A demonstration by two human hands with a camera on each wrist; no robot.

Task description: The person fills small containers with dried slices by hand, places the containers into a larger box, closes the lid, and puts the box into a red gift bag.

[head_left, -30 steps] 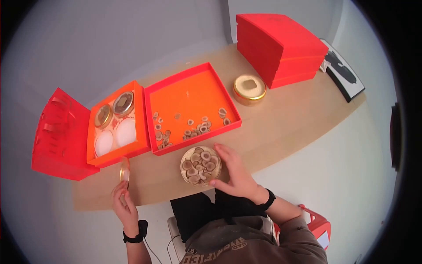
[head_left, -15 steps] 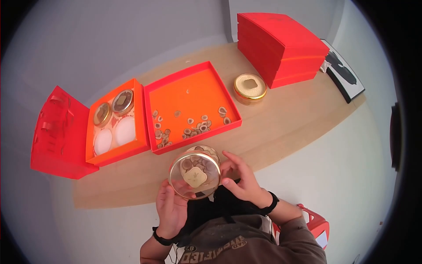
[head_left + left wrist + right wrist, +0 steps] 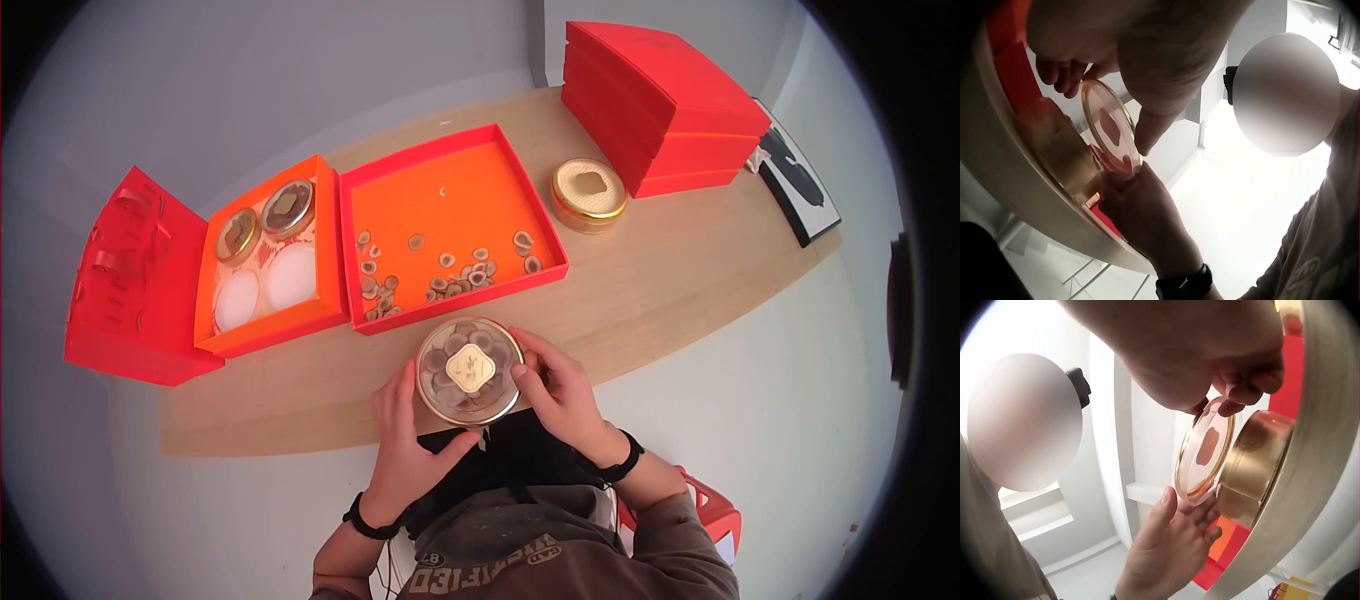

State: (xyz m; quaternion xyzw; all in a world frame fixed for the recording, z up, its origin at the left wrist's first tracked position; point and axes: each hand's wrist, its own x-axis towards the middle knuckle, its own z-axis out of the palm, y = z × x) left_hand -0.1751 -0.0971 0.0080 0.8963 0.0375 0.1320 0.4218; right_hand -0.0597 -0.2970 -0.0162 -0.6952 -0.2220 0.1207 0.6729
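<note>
A clear round lid (image 3: 470, 368) with a gold rim and a pale label is over a round gold tin (image 3: 1254, 469) at the table's front edge. Round tan slices with dark rims show through it. In the right wrist view the lid stands tilted and apart from the tin. My right hand (image 3: 565, 400) pinches the lid's right edge, thumb on top. My left hand (image 3: 408, 440) is at the lid's left and near side, its fingers fairly straight along the rim and its thumb spread.
Behind the tin, an orange-lined red tray (image 3: 440, 210) holds several loose slices. Left of it stand an orange box (image 3: 328, 270) with two jars and a red bag (image 3: 140, 280). A closed gold tin (image 3: 588, 195), stacked red boxes (image 3: 670, 110) and a framed picture (image 3: 797, 175) stand right.
My left hand has brought the lid from the left to over the slice-filled tin. My right hand has moved from beside the tin onto the lid's edge.
</note>
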